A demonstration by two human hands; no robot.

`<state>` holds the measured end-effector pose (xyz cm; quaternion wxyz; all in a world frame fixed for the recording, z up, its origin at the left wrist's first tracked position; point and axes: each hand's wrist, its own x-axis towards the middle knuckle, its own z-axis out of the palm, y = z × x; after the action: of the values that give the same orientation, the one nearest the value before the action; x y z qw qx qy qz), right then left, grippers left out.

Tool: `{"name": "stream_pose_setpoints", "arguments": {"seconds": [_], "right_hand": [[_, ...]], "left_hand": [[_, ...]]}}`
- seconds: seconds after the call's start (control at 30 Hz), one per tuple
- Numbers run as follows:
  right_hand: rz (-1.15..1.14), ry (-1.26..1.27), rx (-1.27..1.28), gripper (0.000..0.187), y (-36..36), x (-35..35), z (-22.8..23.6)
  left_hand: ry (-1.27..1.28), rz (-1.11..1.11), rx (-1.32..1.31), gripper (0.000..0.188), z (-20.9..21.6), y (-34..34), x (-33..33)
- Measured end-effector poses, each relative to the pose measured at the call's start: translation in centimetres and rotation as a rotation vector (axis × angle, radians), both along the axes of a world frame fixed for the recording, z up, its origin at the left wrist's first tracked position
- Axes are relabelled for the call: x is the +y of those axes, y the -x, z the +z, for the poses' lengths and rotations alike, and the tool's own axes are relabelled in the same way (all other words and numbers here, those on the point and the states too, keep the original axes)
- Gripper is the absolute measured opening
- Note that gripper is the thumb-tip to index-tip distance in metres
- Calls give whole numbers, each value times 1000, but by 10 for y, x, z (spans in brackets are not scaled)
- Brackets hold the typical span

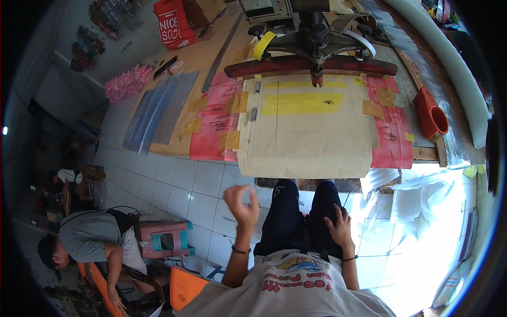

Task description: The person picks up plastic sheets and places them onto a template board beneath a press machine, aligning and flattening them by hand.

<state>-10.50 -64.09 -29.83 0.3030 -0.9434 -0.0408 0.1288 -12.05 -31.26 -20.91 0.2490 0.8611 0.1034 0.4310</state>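
Observation:
My left hand (242,206) is raised over the tiled floor, just short of the table's near edge. Its fingers are loosely bent with a gap beside the thumb, and nothing shows in it. Spread fingers of my right hand (339,226) rest on my right thigh, holding nothing. In front of both hands, a cream sheet (317,145) lies on the table and overhangs its edge, with yellow tape strips (303,103) and two small metal pieces on it. Red taped sheets (214,124) flank it. Over its far edge stands a dark metal press-like frame (314,50) with a red bar (274,68).
An orange-red cup-shaped holder (435,119) is at the table's right. Clear plastic strips (161,111), a phone (165,67) and a red bag (173,26) lie left. A person (100,232) bends at lower left near a pink-and-green stool (163,239) and an orange chair (186,285).

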Motion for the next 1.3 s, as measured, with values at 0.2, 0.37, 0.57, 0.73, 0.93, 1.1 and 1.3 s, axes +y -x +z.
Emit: {"name": "stream_pose_setpoints", "arguments": {"seconds": [0.2, 0.37, 0.57, 0.73, 0.93, 1.1, 1.3], "right_hand": [[240, -98, 161, 92, -88, 12, -34], [249, 96, 171, 86, -176, 48, -133], [287, 73, -100, 58, -194, 80, -215], [161, 12, -43, 66, -177, 66, -257], [48, -381, -161, 71, -185, 89, -269], [-40, -396, -139, 70, -182, 83, -261], [-79, -464, -149, 68, -170, 94, -239]], "left_hand": [[-129, -278, 980, 67, -115, 17, -88], [-141, -319, 1158, 68, -127, -44, -87], [70, -196, 1318, 80, -184, -95, -70], [-141, -317, 900, 47, -209, -121, -74], [-42, -361, 636, 37, -299, -122, -42], [-24, -374, 606, 40, -292, -122, -46], [-214, -315, 668, 44, -305, -113, -21]]}}
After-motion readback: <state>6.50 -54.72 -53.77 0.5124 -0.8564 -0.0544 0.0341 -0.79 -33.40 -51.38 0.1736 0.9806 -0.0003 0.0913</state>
